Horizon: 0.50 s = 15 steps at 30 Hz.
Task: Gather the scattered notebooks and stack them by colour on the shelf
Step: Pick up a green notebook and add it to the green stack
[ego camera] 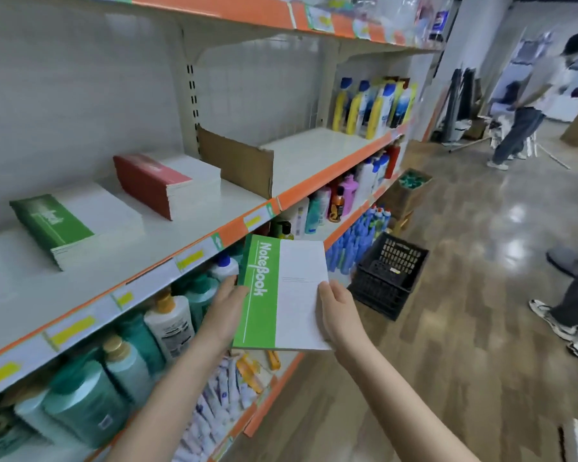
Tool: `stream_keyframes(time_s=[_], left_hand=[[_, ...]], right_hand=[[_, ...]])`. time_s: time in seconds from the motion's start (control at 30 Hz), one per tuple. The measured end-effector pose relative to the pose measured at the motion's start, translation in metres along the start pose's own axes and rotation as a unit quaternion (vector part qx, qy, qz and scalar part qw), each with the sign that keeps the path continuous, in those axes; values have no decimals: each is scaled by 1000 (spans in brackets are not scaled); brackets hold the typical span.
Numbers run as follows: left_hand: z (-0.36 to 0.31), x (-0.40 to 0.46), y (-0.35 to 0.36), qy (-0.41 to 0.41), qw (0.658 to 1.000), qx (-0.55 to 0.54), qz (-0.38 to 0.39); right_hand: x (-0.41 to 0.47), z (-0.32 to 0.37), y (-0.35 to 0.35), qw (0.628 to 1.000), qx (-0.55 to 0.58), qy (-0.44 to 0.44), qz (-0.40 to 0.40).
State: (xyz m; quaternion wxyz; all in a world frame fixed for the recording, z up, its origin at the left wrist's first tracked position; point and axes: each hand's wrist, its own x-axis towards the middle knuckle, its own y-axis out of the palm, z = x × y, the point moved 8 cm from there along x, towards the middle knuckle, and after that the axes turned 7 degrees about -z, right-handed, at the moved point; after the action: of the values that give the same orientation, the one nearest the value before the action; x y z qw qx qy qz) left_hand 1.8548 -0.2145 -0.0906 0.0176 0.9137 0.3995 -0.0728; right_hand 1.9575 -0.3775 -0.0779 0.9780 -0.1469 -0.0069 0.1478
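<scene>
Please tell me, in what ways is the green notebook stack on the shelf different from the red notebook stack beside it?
The green notebook stack has a green band along its spine; the red notebook stack has a red one. The green stack lies nearer the camera and further left on the shelf; the red stack lies closer to the cardboard divider. Both lie flat, apart from each other, with white covers and similar height.

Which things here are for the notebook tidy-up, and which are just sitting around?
For the job:
- green notebook, held by left hand and right hand
- green stack on the shelf
- red stack on the same shelf

Just lying about:
- black crate on the floor
- shampoo bottles below
- yellow bottles
- cardboard divider
</scene>
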Motion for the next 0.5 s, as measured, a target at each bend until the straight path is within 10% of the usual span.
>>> stream_keyframes(time_s=[0.5], left_hand=[[-19, 8, -77, -2, 946, -64, -318]], right_hand=[[71, 62, 126, 952, 13, -82, 296]])
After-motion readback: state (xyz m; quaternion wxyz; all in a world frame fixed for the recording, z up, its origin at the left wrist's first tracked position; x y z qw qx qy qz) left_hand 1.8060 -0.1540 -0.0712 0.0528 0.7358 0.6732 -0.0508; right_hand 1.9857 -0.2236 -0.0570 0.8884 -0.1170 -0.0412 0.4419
